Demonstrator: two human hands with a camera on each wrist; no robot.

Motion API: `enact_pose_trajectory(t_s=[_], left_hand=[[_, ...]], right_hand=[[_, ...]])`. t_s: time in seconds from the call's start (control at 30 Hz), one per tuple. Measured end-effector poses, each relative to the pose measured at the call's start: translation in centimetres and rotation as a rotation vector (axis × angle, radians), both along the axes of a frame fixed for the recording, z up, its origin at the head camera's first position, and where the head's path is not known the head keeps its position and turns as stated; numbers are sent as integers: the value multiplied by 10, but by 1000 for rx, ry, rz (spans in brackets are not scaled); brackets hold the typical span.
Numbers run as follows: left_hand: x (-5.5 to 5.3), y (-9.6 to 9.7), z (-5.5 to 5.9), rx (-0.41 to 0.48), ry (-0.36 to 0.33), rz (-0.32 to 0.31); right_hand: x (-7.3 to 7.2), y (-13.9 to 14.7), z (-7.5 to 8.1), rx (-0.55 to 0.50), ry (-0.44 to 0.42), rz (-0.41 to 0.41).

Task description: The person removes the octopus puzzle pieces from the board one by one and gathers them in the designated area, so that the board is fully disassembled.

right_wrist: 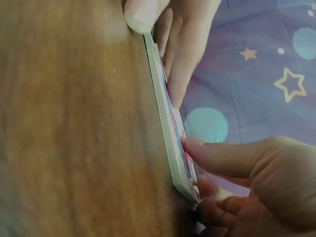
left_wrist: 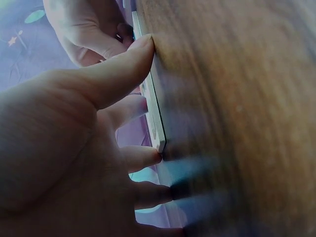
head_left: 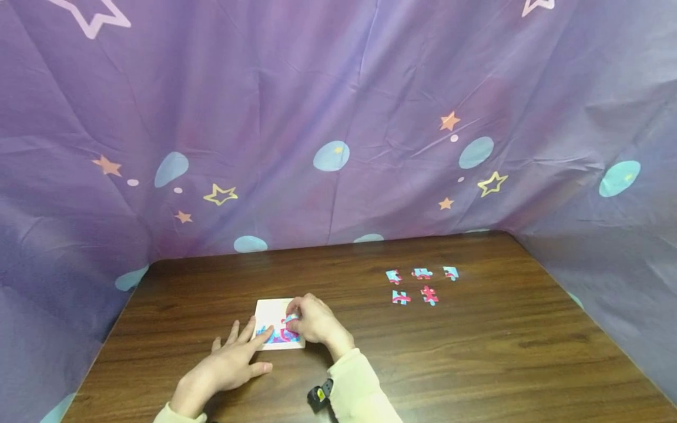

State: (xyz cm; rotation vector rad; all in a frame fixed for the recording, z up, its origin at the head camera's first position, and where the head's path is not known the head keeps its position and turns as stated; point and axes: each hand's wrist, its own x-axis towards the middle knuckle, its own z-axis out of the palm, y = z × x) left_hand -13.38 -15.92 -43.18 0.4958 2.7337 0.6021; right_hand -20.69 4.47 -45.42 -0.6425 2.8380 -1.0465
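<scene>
A square white puzzle tray (head_left: 271, 306) lies on the table, its lower part filled with blue and pink jigsaw pieces (head_left: 276, 337). My left hand (head_left: 227, 362) is spread at the tray's left side, index fingertip resting on the pieces and thumb apart on the near side. Over the tray's right part, my right hand (head_left: 318, 322) pinches a blue and red puzzle piece (head_left: 289, 318) between thumb and fingers, partly hidden by them. In the right wrist view, the right thumb (right_wrist: 217, 157) is low against the pieces, and the tray (right_wrist: 170, 153) shows edge-on.
Several loose puzzle pieces lie in two rows at the right of the wooden table (head_left: 476, 352), among them a red one (head_left: 429, 295) and a corner-like one (head_left: 451, 272). A purple patterned cloth (head_left: 296, 117) hangs behind and beside the table. A black device (head_left: 319, 396) sits at the right wrist.
</scene>
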Motion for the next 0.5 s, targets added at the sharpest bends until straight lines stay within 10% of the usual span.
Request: enact_pose_trajectory(t_s=[0.5], left_hand=[[-1, 0, 0, -6, 2, 2]], right_hand=[[-9, 12, -2, -234, -97, 68]])
